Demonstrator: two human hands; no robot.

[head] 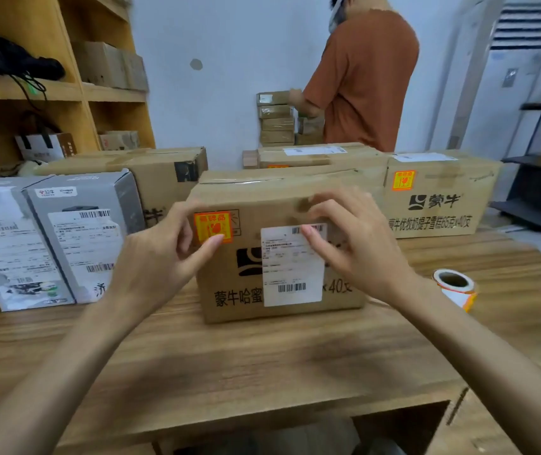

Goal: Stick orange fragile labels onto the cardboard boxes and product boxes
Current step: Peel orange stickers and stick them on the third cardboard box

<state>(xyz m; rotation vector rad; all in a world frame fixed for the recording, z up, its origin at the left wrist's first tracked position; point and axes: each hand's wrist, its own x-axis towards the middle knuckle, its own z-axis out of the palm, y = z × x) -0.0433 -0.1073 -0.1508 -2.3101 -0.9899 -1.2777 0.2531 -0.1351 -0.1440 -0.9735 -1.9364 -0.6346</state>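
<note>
A cardboard box stands in the middle of the worktop, its printed front facing the near edge. An orange fragile label sits in the upper left corner of that front. The left hand is loosely spread, holding nothing; its thumb presses on the lower edge of the label while its fingers lie at the box's left edge. The right hand is also relaxed and holds nothing, its fingertips resting on the upper right part of a white shipping label stuck to the same front.

A label roll stands on end towards the right edge of the worktop, apart from the box. Two grey product boxes stand side by side at the left edge. Towards the far right corner, a second cardboard box carries its own orange label. Beyond the far edge, a person in an orange shirt handles a stack of small parcels.
</note>
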